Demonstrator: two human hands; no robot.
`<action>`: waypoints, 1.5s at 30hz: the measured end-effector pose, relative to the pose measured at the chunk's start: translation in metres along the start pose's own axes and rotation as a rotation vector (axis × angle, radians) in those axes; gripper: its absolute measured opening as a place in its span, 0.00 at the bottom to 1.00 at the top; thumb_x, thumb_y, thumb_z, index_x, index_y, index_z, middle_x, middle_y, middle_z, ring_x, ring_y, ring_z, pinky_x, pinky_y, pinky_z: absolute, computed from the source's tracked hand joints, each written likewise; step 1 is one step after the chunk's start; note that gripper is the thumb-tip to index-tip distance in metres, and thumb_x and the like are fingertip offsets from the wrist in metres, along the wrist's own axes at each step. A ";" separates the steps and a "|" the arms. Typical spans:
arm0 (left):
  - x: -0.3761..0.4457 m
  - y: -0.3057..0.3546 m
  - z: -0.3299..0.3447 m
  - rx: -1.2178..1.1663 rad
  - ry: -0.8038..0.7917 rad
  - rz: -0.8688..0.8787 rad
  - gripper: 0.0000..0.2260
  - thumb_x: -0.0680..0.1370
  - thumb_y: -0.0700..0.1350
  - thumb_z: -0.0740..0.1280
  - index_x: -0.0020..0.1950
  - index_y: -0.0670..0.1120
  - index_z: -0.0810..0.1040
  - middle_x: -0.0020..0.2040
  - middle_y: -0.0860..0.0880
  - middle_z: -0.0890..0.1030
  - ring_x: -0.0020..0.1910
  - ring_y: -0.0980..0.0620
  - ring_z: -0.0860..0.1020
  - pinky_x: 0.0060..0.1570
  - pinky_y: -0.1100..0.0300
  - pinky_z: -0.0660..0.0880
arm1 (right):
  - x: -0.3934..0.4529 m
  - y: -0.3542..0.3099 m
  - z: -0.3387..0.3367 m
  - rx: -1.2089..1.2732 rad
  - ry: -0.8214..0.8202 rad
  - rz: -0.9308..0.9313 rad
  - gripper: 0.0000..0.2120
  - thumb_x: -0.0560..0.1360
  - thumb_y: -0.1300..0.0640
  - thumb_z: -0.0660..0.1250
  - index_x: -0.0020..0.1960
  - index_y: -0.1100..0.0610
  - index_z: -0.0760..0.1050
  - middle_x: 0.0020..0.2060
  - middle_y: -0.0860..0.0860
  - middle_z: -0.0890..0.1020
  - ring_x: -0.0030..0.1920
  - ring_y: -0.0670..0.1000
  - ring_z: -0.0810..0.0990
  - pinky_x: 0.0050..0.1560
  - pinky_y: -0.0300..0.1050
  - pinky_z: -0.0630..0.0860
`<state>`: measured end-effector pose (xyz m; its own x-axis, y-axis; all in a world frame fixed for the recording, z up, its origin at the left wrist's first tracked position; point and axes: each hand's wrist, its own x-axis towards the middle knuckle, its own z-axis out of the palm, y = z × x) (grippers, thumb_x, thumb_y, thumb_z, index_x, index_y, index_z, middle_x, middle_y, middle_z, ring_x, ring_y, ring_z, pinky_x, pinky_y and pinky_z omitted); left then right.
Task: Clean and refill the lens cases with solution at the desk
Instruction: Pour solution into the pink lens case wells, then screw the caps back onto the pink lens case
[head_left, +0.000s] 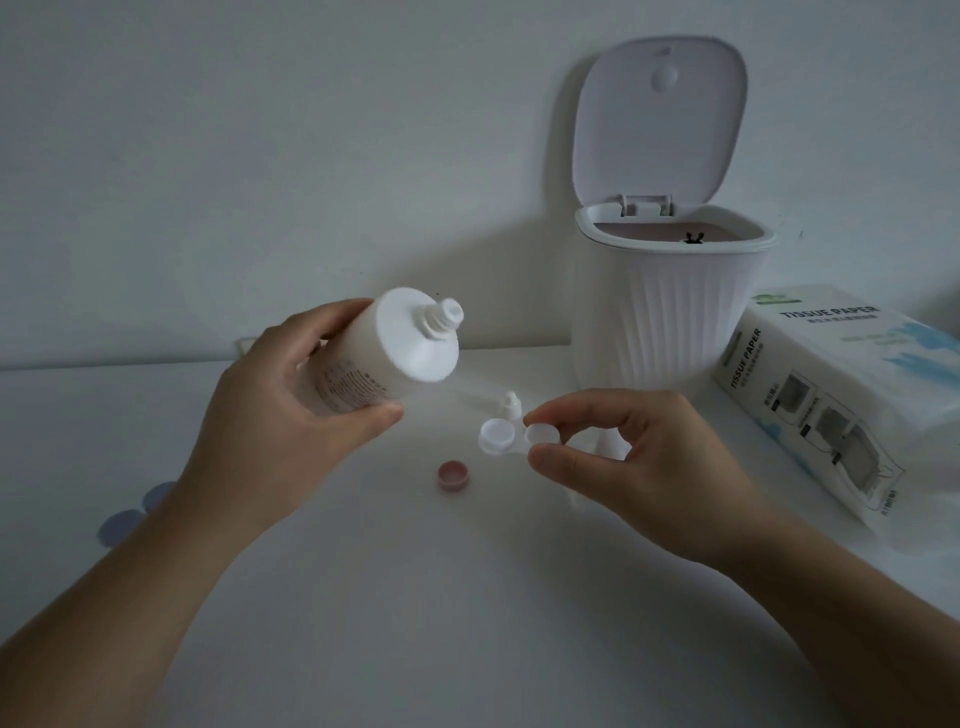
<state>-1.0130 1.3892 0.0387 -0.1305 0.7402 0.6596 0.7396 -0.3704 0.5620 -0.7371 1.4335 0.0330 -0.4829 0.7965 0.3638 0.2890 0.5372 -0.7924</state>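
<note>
The left hand (291, 395) is wrapped around a white solution bottle (384, 353), fingers and thumb curled tight on its sides. The bottle is tipped over, its open nozzle (445, 315) pointing toward 2 o'clock, above the bench (415, 597).

The right hand (639, 457) pinches the clear lens case (511, 436) between thumb and first finger, holding its right cup. Both cups are open and face up. The case is just at 4 o'clock from the bottle and not touching it.

A small pink cap (454, 475) lies on the bench at 7 o'clock from the case. A little white cap (510, 404) stands just behind the case.

At 1 o'clock stands a white bin (670, 322) with its lid (660, 119) up. A tissue paper pack (831, 395) lies at 3 o'clock.
</note>
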 end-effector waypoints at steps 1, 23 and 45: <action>0.001 0.000 0.000 -0.036 0.002 -0.027 0.31 0.65 0.51 0.82 0.64 0.64 0.76 0.59 0.68 0.80 0.59 0.68 0.77 0.55 0.70 0.72 | 0.000 0.000 0.000 0.001 -0.001 0.000 0.05 0.72 0.47 0.74 0.48 0.43 0.84 0.42 0.43 0.85 0.47 0.40 0.83 0.49 0.26 0.74; 0.003 -0.017 0.023 -0.406 0.051 -0.357 0.25 0.64 0.52 0.79 0.60 0.57 0.80 0.56 0.59 0.86 0.55 0.59 0.84 0.54 0.55 0.78 | 0.000 0.000 0.000 -0.023 -0.047 0.072 0.09 0.73 0.46 0.73 0.53 0.41 0.83 0.45 0.43 0.85 0.49 0.35 0.82 0.51 0.21 0.70; -0.028 0.035 0.040 -0.276 -0.304 -0.126 0.19 0.66 0.64 0.74 0.55 0.63 0.82 0.46 0.62 0.82 0.43 0.59 0.80 0.42 0.69 0.75 | -0.001 -0.003 0.000 -0.016 -0.049 0.021 0.11 0.71 0.45 0.72 0.53 0.44 0.84 0.45 0.47 0.86 0.48 0.42 0.84 0.52 0.29 0.75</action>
<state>-0.9571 1.3776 0.0201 0.0223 0.9057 0.4234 0.5206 -0.3721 0.7684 -0.7373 1.4316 0.0354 -0.5168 0.7930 0.3226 0.3120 0.5253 -0.7916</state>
